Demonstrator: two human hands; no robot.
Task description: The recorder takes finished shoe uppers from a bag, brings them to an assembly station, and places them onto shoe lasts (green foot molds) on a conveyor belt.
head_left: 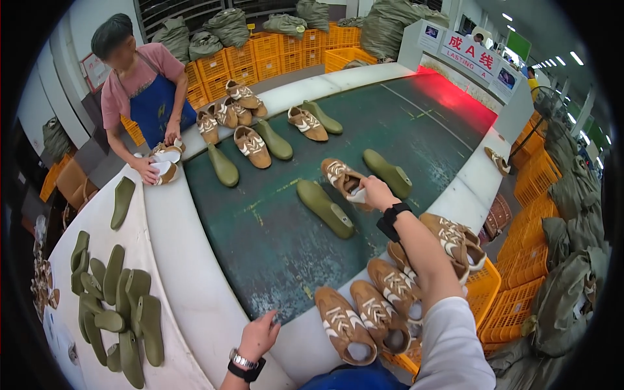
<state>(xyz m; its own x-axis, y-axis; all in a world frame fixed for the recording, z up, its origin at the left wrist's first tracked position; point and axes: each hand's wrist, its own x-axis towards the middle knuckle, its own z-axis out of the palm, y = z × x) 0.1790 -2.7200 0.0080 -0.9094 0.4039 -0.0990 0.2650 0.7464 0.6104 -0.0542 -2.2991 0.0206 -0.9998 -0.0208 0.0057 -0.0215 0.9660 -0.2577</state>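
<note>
My right hand (378, 194) reaches out over the green conveyor belt (260, 221), closed on the heel of a brown sneaker (338, 173) with white laces. Green shoe lasts flank that sneaker: one last (325, 209) lies nearer on its left, another last (387, 173) beyond it on the right. Close to the belt's near edge, my left hand (260, 335) hangs with fingers apart and nothing in it. Several brown sneakers (346, 322) stand in a row to its right, partly under my right forearm, and more sneakers (455, 242) are heaped past the forearm.
A co-worker in a blue apron (156, 107) handles shoes (166, 162) at the far left. Sneakers (252, 147) and lasts (223, 165) sit along the belt's far side. Loose lasts (123, 286) pile on the left table (166, 338). Orange crates (523, 240) and sacks stand on the right.
</note>
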